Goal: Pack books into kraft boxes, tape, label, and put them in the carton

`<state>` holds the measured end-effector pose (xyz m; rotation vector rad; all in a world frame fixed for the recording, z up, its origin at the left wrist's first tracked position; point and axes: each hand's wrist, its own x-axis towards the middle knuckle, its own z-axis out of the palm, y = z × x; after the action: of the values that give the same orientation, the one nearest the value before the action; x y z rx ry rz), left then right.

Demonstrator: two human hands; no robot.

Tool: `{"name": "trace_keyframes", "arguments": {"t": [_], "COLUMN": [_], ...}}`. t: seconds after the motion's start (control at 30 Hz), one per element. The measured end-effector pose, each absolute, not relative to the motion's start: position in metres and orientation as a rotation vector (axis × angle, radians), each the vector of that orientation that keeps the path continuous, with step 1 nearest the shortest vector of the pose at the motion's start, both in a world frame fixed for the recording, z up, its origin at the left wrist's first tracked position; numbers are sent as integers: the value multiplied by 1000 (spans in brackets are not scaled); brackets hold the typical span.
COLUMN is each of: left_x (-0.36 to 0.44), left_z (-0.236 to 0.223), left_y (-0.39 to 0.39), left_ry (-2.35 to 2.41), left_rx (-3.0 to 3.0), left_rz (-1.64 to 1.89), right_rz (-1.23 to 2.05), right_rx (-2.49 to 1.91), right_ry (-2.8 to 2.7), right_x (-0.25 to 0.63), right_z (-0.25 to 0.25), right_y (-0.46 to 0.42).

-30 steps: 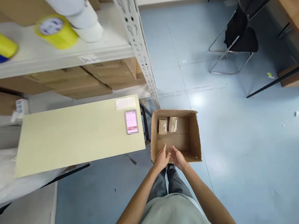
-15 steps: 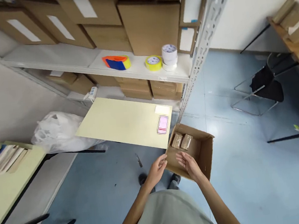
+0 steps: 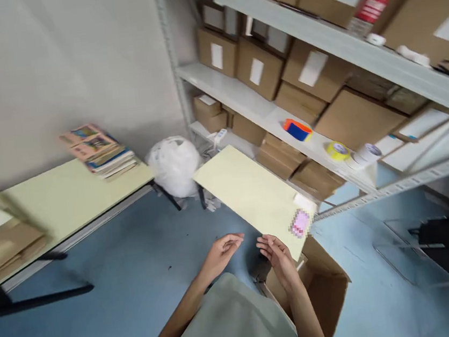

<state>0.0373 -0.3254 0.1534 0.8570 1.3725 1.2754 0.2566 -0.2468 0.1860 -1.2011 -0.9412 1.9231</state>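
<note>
My left hand [image 3: 221, 254] hovers over the floor in front of my body, empty, with its fingers partly bent and apart from the thumb. Facing it across a gap is my right hand [image 3: 277, 257], also empty, its fingers loosely curled and spread. Below and beside my right arm stands an open cardboard box [image 3: 327, 286], its inside partly hidden by that arm. Just beyond my hands is a pale yellow table [image 3: 246, 187]. On its right end lie a blurred-out pink item [image 3: 300, 223] and a white slip [image 3: 304, 201].
A metal shelf [image 3: 257, 102] holds cardboard boxes, a yellow tape roll [image 3: 337, 150], and white rolls [image 3: 366, 154]. To the left, another table [image 3: 73, 194] carries stacked books [image 3: 103, 150] and flat cardboard [image 3: 1, 237]. A white plastic bag [image 3: 176, 166] sits between the tables; a black chair [image 3: 440, 249] stands right.
My view has swung left, bringing the left table and its books into sight. Both hands have left the area over the cardboard box and remain empty.
</note>
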Motion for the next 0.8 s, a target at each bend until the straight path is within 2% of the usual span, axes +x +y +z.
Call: {"name": "trace_keyframes", "arguments": {"t": [0.2,0.4,0.8], "left_x": [-85,-159,-304], "left_z": [168,160,170], "left_y": [-367,-388,-365], "left_ry": [1566,1718,2048], "left_rx": [798,547,273], "left_rz": [1487,1676,1733], "right_rz": [2014,2160,2583], "right_rx": [-1179,-1072,-834], "right_ry": [-1183,-1478,-1580], "right_x": [130,21,-184], "right_z": [195,209,203], "right_y": [-241,-226,-142]}}
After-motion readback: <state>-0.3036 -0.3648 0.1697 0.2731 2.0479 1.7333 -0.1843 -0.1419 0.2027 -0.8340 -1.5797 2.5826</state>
